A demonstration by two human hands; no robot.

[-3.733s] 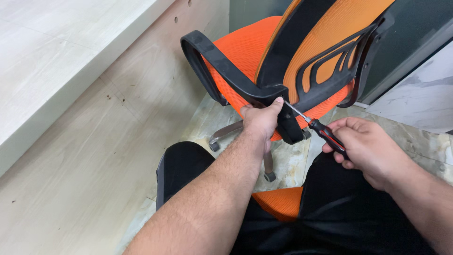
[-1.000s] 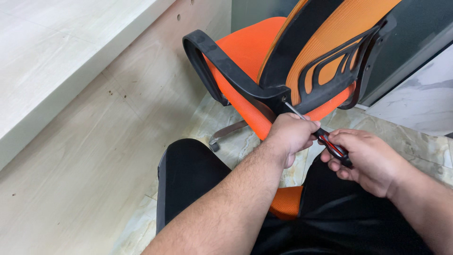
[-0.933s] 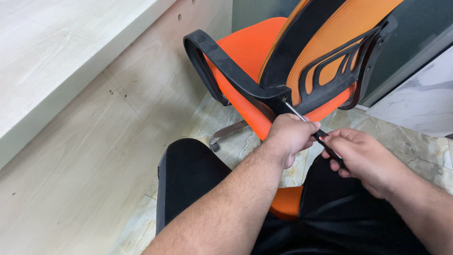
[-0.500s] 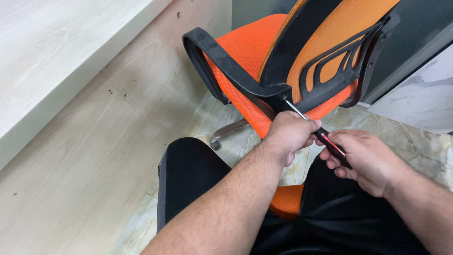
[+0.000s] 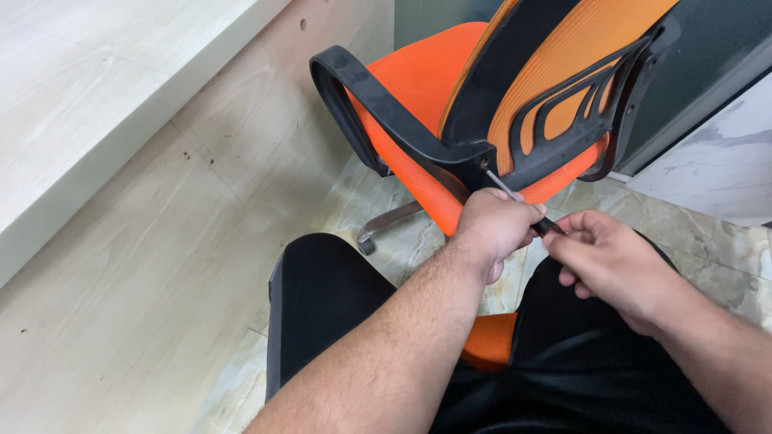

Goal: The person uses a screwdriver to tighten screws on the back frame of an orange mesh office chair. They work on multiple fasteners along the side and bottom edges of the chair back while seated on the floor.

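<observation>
An orange office chair (image 5: 418, 76) with a black armrest (image 5: 378, 108) and black back frame stands in front of me. A screwdriver (image 5: 505, 187) has its metal tip set into the joint where the armrest meets the back frame. My left hand (image 5: 494, 229) is closed around the shaft just below that joint. My right hand (image 5: 611, 261) is closed on the handle, which is mostly hidden by my fingers. My legs in black trousers are below.
A light wooden desk panel (image 5: 161, 241) rises on the left under a pale desk top (image 5: 72, 104). The floor is marbled tile (image 5: 716, 173). A metal chair base leg (image 5: 386, 225) shows under the seat. A second orange seat edge (image 5: 490, 341) lies between my knees.
My left hand has slid from the armrest joint down onto the screwdriver shaft. My right hand has shifted its grip on the handle, which it now covers. The chair has stayed put.
</observation>
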